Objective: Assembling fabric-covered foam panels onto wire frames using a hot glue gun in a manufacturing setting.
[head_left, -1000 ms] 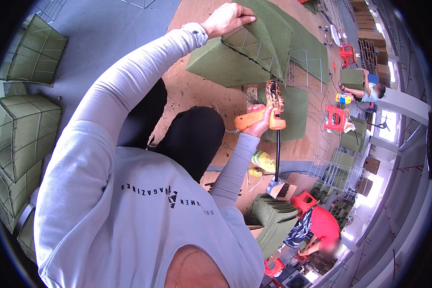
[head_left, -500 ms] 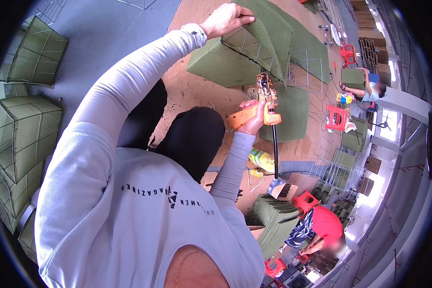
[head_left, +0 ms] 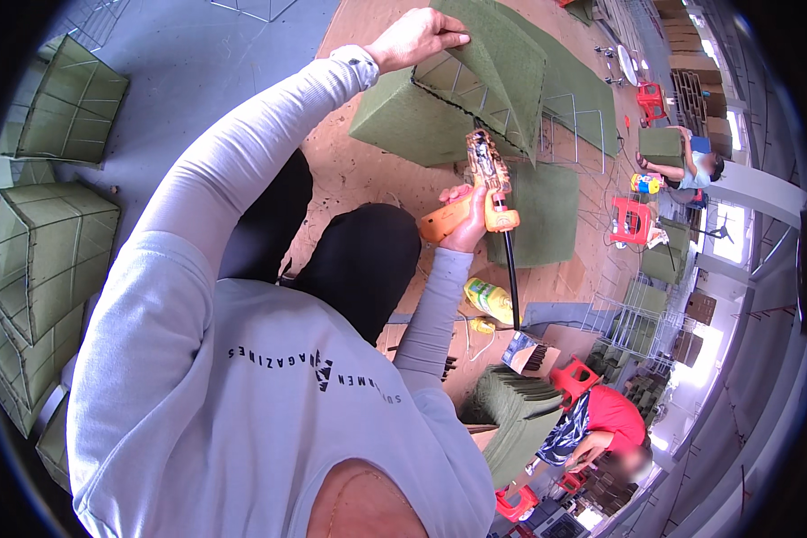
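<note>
Left hand [head_left: 417,38] is pinching the top edge of a green felt flap [head_left: 498,67], fingers pressed together on the fabric, pulling it up off the wire frame [head_left: 462,85] of a felt-covered box [head_left: 412,121]. Right hand [head_left: 468,220] is wrapping closed around the grip of an orange tool [head_left: 480,193], looks like a pneumatic stapler or ring gun, nose pointing up at the flap seam; black hose [head_left: 511,287] is hanging down from it.

The box is sitting on a plywood floor [head_left: 350,179], just ahead of the person's knees, tilted, open side facing up. More felt sheets [head_left: 547,211] are lying beside it, bare wire frames [head_left: 578,125] further back.

Handling guess: felt is soft, floppy, light, not slippery, so it is probably needing tension at the edge, right where the pinch is. Wire is stiff, thin, likely bending little. The tool is probably heavy-ish, best held at the grip.

Finished green boxes [head_left: 54,242] are stacking at far left on grey floor. Other people are working at right, one in a red shirt [head_left: 614,417]; red stools [head_left: 629,220] and a yellow bottle [head_left: 489,298] nearby.
</note>
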A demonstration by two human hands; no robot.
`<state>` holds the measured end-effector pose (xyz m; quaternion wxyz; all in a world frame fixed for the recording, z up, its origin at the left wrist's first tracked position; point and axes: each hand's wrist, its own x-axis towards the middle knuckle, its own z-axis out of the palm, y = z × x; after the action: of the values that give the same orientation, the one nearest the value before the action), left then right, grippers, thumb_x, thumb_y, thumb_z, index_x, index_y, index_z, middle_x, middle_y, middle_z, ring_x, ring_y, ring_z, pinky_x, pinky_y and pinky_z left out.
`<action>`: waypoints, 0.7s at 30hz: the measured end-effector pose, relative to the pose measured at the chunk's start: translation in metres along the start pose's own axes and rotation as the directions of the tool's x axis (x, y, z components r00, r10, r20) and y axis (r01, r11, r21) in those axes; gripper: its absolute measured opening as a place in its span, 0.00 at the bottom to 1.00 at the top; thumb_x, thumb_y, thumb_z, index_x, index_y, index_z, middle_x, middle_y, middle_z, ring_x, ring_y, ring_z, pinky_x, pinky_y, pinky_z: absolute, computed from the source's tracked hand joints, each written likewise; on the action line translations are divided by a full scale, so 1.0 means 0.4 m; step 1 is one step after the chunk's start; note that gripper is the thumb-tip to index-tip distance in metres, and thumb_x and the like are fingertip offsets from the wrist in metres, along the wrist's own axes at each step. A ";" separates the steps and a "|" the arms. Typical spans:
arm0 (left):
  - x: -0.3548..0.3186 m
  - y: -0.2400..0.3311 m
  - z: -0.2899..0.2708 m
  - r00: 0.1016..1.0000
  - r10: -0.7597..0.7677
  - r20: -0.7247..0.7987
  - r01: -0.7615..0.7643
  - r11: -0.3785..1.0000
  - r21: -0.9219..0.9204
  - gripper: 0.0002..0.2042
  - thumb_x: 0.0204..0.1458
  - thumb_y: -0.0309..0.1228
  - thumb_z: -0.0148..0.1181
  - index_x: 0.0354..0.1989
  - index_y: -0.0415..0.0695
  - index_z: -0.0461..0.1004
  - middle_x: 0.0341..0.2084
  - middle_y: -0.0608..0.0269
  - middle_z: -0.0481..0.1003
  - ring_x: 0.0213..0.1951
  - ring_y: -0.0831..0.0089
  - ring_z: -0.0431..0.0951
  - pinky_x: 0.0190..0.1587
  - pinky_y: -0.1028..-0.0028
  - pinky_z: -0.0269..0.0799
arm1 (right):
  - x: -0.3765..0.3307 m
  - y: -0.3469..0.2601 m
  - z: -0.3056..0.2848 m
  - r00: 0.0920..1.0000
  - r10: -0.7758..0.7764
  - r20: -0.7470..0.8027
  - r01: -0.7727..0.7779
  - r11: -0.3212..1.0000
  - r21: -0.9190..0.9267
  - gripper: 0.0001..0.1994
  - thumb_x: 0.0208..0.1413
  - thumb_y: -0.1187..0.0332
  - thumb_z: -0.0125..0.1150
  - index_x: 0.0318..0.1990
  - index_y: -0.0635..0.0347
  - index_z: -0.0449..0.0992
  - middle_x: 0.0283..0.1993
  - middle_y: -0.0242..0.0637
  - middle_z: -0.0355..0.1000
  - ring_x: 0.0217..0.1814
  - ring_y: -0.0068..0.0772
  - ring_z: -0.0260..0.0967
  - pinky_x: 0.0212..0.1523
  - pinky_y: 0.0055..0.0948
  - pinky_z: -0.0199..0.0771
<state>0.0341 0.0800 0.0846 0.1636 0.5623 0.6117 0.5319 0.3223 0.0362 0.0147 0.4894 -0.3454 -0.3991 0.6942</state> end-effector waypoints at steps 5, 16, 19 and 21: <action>-0.008 -0.028 -0.015 0.994 0.000 0.113 0.002 1.000 -0.015 0.15 0.55 0.38 0.52 0.43 0.40 0.74 0.33 0.56 0.78 0.38 0.70 0.77 0.44 0.72 0.70 | 0.012 0.012 0.055 0.989 0.035 0.141 -0.019 0.993 -0.115 0.14 0.59 0.59 0.49 0.32 0.62 0.65 0.25 0.35 0.62 0.26 0.30 0.61 0.29 0.29 0.65; -0.031 -0.057 -0.043 0.980 -0.059 0.190 0.065 0.998 -0.026 0.14 0.54 0.38 0.54 0.42 0.42 0.76 0.34 0.58 0.78 0.39 0.70 0.77 0.47 0.72 0.69 | 0.028 0.031 0.110 0.953 0.114 0.281 -0.014 0.942 -0.336 0.14 0.60 0.60 0.48 0.30 0.63 0.66 0.23 0.35 0.63 0.25 0.29 0.64 0.30 0.27 0.64; -0.033 -0.061 -0.047 0.975 -0.076 0.207 0.085 0.996 -0.033 0.15 0.54 0.39 0.54 0.42 0.41 0.76 0.34 0.59 0.78 0.39 0.73 0.77 0.48 0.74 0.68 | 0.018 0.026 0.116 0.960 0.121 0.251 -0.039 0.950 -0.310 0.14 0.60 0.60 0.47 0.30 0.63 0.66 0.23 0.35 0.63 0.25 0.29 0.64 0.30 0.27 0.65; -0.031 -0.059 -0.048 0.974 -0.082 0.212 0.090 0.995 -0.030 0.15 0.54 0.39 0.54 0.42 0.41 0.75 0.34 0.59 0.78 0.39 0.74 0.76 0.48 0.74 0.68 | 0.018 0.027 0.107 0.971 0.112 0.214 -0.038 0.945 -0.325 0.14 0.60 0.61 0.47 0.30 0.64 0.66 0.23 0.35 0.63 0.25 0.30 0.64 0.30 0.27 0.65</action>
<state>0.0105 0.0652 0.0675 0.2613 0.5853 0.6041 0.4735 0.2790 0.0316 0.0235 0.3511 -0.3525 -0.5460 0.6740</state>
